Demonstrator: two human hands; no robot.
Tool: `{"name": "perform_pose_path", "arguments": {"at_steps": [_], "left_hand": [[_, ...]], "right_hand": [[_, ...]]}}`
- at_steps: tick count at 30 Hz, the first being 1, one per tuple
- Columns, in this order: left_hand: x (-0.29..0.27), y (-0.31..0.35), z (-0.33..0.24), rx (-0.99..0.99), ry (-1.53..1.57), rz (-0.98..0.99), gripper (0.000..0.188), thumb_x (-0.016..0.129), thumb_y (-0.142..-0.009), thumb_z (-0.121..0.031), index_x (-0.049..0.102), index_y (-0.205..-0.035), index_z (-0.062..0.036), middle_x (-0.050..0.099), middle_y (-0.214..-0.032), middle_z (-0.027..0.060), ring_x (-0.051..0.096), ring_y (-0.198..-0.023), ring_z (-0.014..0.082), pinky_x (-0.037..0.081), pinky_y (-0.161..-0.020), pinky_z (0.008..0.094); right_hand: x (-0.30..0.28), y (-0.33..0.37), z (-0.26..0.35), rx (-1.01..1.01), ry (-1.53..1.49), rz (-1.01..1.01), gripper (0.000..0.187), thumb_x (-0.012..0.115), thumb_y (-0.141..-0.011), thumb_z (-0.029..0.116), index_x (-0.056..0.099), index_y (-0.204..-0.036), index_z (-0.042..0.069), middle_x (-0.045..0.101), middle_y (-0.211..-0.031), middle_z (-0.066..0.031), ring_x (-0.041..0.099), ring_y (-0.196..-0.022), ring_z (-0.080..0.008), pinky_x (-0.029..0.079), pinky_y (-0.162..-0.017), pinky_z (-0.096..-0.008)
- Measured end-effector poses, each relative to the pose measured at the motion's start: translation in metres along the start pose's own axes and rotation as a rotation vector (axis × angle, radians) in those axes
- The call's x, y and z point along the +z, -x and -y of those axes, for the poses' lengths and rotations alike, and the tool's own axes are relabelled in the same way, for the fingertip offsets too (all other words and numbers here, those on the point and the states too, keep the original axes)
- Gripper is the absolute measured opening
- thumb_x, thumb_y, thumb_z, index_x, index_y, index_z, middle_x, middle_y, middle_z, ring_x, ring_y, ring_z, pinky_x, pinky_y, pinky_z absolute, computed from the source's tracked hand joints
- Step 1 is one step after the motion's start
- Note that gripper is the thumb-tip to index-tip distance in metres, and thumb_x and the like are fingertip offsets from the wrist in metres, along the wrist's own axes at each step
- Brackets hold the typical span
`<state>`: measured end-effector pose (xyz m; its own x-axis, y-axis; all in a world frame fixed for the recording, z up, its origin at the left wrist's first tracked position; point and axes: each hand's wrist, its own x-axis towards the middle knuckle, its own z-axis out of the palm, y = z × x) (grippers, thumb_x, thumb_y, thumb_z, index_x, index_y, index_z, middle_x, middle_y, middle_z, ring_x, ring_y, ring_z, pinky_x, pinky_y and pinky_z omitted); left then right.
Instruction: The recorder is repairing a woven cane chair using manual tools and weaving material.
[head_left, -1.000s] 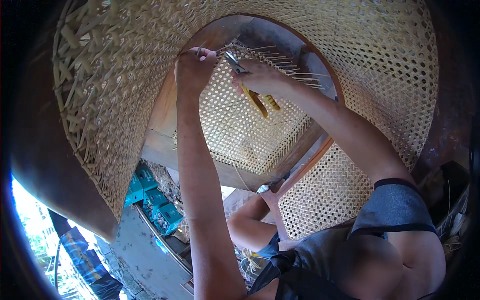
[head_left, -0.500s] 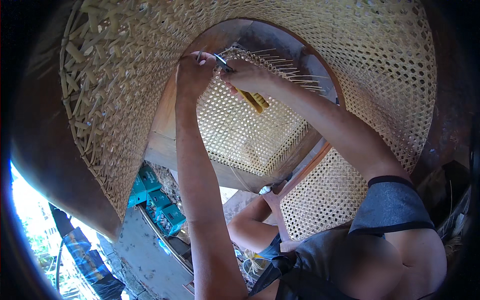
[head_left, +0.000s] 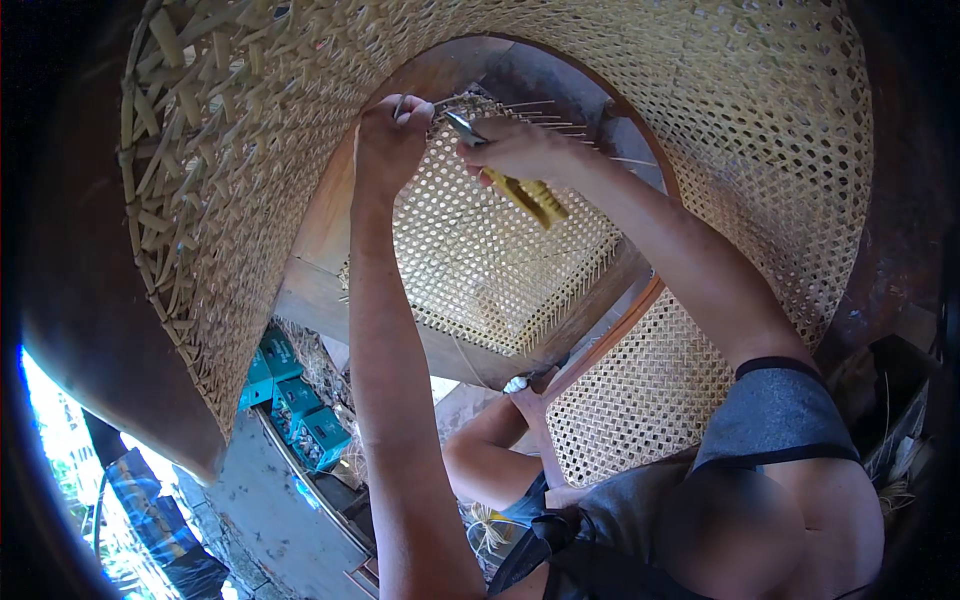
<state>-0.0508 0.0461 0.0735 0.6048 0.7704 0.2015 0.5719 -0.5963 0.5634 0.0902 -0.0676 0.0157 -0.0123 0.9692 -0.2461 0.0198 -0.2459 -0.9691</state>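
Observation:
My left hand (head_left: 392, 145) is closed at the upper left edge of a woven cane panel (head_left: 470, 270) in a wooden frame. A thin dark curved piece shows at its fingertips, too small to name. Gripped in my right hand (head_left: 515, 150) is a pair of pliers (head_left: 530, 200) with yellow handles. Their metal jaws point up and left toward my left hand, a small gap apart from it. Loose cane ends (head_left: 535, 113) stick out along the panel's upper right side.
Large sheets of woven cane (head_left: 770, 130) curve around the work on both sides. A second cane-panelled frame (head_left: 635, 390) leans near my body. Teal boxes (head_left: 320, 437) stand at lower left, by a grey surface (head_left: 265, 510). Another person's bent limb (head_left: 490, 465) shows below the panel.
My right hand and the pliers have moved right, away from my left hand. My left hand stays nearly in place. The view has shifted slightly.

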Motion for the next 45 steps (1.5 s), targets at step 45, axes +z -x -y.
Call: {"name": "perform_pose_path", "arguments": {"at_steps": [45], "left_hand": [[-0.003,0.006,0.006,-0.079,0.135,-0.056,0.014,0.068,-0.083,-0.016,0.066,-0.089,-0.0043,0.059,-0.074,-0.005,0.05,-0.066,0.0031,0.041,-0.058,0.0204]], "right_hand": [[-0.034,-0.045,0.018,-0.265,0.25,-0.29,0.027,0.059,-0.089,0.026,0.062,-0.092,0.0,0.07,-0.079,-0.0107,0.07,-0.068,-0.0205,0.057,-0.067,-0.0346]]}}
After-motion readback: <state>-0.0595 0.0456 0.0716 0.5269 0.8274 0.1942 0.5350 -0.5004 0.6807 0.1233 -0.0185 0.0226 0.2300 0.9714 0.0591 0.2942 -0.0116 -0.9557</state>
